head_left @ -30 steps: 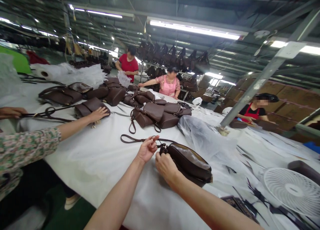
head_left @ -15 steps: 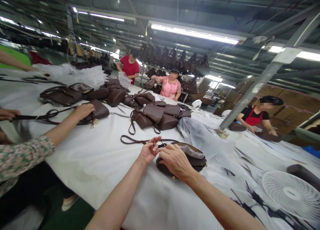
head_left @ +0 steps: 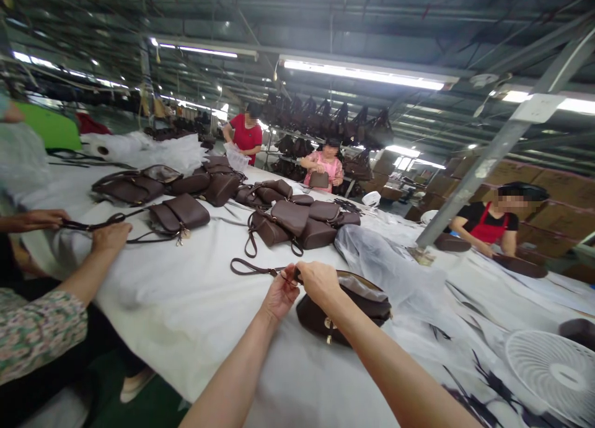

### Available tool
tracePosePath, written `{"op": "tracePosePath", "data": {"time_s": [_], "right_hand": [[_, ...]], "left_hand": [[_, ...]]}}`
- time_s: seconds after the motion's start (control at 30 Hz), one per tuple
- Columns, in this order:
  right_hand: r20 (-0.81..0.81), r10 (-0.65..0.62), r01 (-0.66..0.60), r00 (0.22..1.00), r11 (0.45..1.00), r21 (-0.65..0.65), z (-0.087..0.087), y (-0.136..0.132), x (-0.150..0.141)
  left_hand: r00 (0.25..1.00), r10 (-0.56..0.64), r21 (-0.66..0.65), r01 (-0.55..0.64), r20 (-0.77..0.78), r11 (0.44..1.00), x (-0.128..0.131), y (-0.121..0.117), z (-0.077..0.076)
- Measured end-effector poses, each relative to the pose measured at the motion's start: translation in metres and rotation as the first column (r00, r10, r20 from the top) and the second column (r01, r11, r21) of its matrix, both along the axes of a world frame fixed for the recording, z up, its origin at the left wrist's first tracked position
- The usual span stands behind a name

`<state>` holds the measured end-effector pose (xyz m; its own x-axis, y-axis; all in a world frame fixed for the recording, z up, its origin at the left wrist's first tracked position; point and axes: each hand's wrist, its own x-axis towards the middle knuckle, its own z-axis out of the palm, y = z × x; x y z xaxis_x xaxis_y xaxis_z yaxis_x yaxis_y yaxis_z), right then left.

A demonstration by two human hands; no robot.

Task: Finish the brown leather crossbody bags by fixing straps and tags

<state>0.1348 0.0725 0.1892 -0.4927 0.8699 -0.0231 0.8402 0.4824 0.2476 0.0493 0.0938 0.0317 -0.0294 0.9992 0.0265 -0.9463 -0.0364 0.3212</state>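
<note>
A dark brown handbag (head_left: 311, 321) lies on the white-covered table in front of me, its top open along a zip with pale lining showing. A gold charm (head_left: 329, 339) hangs on its near side. My left hand (head_left: 281, 293) is closed, pinching the bag's strap just left of the bag. Right beside it, my right hand (head_left: 320, 283) is closed on the same strap near the bag's end, partly covering the bag; its fingertips are mostly hidden. From my hands the strap's looped end (head_left: 246, 266) runs left across the cloth.
Several brown bags (head_left: 290, 217) are heaped beyond my hands. Clear plastic sheeting (head_left: 372, 261) lies to the right, with a white fan (head_left: 558, 372) nearer me. At left, a co-worker's hands (head_left: 109, 237) hold another bag's strap. A grey post (head_left: 469, 180) slants up at right.
My right hand has shifted up over the strap, and the handbag has turned so its charm shows. The co-worker's hand at left has slid from the bag back along its strap.
</note>
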Motion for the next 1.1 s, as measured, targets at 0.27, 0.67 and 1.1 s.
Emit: {"op": "tracePosePath", "data": {"time_s": [0.27,0.67,1.1], "right_hand": [[-0.019,0.097,-0.098,0.995,0.994,-0.05,-0.012,0.014,0.002],[-0.129,0.017,-0.012,0.992,0.999,0.041,-0.018,0.019,0.111],[-0.348,0.097,-0.095,0.932,0.995,0.022,-0.017,0.003,0.121]], "left_hand": [[0.625,0.179,0.197,-0.042,-0.76,0.98,-0.024,-0.014,0.037],[-0.166,0.053,0.079,-0.151,-0.985,0.985,-0.105,-0.122,-0.008],[0.469,-0.068,-0.026,0.095,-0.881,0.995,0.003,-0.02,0.032]]}}
